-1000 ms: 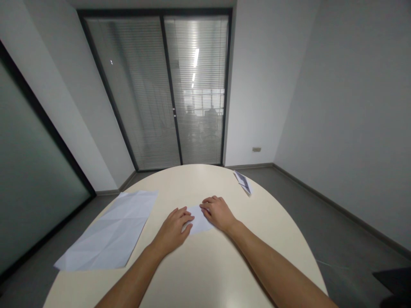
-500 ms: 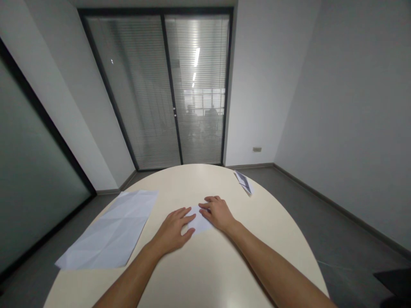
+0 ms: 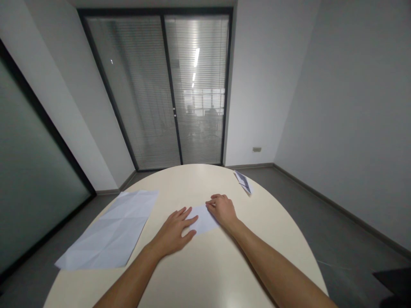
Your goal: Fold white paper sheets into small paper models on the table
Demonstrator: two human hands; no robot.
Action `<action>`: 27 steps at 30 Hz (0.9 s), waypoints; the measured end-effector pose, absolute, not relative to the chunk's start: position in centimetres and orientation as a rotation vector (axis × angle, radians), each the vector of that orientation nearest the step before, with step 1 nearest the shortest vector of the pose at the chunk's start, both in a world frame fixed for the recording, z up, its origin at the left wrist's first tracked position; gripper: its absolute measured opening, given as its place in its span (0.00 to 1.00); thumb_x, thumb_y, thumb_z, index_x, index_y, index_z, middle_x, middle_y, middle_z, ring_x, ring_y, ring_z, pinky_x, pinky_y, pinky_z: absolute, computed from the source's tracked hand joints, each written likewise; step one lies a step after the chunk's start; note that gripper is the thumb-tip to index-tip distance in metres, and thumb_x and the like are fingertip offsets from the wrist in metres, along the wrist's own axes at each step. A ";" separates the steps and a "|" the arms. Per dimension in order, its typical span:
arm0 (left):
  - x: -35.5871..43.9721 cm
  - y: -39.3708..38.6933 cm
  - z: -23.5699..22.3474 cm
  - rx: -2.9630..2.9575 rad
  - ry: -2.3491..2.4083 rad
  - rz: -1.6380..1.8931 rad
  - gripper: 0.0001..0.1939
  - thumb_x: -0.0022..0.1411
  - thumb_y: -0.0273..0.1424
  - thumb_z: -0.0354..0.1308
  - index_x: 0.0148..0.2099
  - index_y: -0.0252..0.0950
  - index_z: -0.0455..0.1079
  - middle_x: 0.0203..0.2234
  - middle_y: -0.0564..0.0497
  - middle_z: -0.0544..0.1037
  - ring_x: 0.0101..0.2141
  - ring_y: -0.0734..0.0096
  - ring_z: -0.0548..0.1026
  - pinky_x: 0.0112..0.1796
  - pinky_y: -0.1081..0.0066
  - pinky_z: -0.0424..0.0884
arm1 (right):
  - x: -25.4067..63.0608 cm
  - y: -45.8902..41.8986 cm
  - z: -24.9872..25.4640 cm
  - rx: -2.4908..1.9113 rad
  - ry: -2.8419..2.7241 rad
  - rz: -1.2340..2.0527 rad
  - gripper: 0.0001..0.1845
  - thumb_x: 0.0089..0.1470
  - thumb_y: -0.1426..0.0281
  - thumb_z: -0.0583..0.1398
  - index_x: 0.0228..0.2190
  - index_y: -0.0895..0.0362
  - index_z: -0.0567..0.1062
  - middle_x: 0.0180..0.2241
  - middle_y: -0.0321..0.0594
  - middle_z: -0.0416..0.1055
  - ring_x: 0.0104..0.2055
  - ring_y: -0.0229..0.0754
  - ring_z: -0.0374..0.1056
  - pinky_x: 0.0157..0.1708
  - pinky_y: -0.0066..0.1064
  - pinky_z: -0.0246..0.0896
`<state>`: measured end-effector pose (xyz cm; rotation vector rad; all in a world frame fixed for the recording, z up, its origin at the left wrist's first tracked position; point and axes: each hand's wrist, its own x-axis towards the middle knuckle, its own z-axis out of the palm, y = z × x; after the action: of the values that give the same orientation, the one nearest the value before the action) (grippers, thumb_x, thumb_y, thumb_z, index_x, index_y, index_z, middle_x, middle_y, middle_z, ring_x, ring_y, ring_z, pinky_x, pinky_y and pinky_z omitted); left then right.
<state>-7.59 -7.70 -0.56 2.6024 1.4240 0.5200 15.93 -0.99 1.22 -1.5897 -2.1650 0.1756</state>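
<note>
A small piece of white paper (image 3: 203, 220) lies flat on the table between my two hands. My left hand (image 3: 176, 230) rests on its left side, fingers spread, with the fingertips over the paper. At the paper's far right corner, my right hand (image 3: 222, 209) has its thumb and fingers drawn together on the edge. The palm covers part of the right side of the paper.
A large creased sheet of paper (image 3: 111, 233) lies at the table's left, one corner past the edge. A folded paper piece (image 3: 244, 183) sits near the far right rim of the round cream table (image 3: 199, 179). Beyond stands a glass door with blinds (image 3: 147, 107).
My right hand has shifted to the right, its fingers closing together, and more of the small paper shows. My left hand's fingers have spread slightly wider.
</note>
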 end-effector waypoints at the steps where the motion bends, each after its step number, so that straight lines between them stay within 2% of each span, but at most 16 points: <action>1: -7.6 -7.7 -0.6 2.599 1.423 0.519 0.25 0.68 0.41 0.55 0.66 0.50 0.64 0.67 0.47 0.60 0.67 0.52 0.57 0.63 0.46 0.56 | 15.9 -1.0 1.3 -1.606 -2.147 0.171 0.13 0.61 0.65 0.59 0.40 0.48 0.84 0.49 0.42 0.77 0.51 0.50 0.69 0.50 0.38 0.61; 12: -7.7 -7.7 -0.8 2.615 1.413 0.574 0.24 0.68 0.40 0.56 0.65 0.50 0.65 0.67 0.47 0.62 0.66 0.52 0.59 0.63 0.46 0.57 | 16.1 -0.8 1.0 -1.541 -2.179 0.120 0.14 0.62 0.64 0.57 0.39 0.50 0.84 0.47 0.42 0.78 0.49 0.49 0.70 0.48 0.36 0.61; 17: -7.7 -7.7 -0.6 2.628 1.357 0.574 0.24 0.67 0.40 0.57 0.64 0.52 0.66 0.66 0.49 0.63 0.65 0.53 0.61 0.63 0.47 0.58 | 16.1 -0.5 0.5 -1.532 -2.130 0.156 0.11 0.59 0.61 0.61 0.36 0.51 0.83 0.43 0.40 0.79 0.46 0.48 0.70 0.47 0.36 0.61; 21: -7.7 -7.9 -0.3 2.638 1.338 0.555 0.23 0.67 0.40 0.57 0.63 0.52 0.67 0.65 0.50 0.65 0.64 0.53 0.62 0.62 0.47 0.59 | 16.0 -0.6 0.6 -1.533 -2.098 0.185 0.08 0.58 0.65 0.62 0.34 0.51 0.83 0.42 0.41 0.78 0.46 0.48 0.70 0.45 0.36 0.61; 27: -7.6 -7.9 0.0 2.643 1.351 0.493 0.22 0.68 0.40 0.56 0.63 0.52 0.67 0.66 0.49 0.64 0.65 0.52 0.61 0.62 0.46 0.58 | 15.9 -0.7 0.8 -1.559 -2.085 0.191 0.10 0.59 0.69 0.59 0.34 0.52 0.82 0.42 0.42 0.77 0.46 0.48 0.69 0.45 0.35 0.60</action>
<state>-7.56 -7.93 0.01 2.6428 1.3514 0.4928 15.94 -0.73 0.84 -1.5589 -2.0853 0.1911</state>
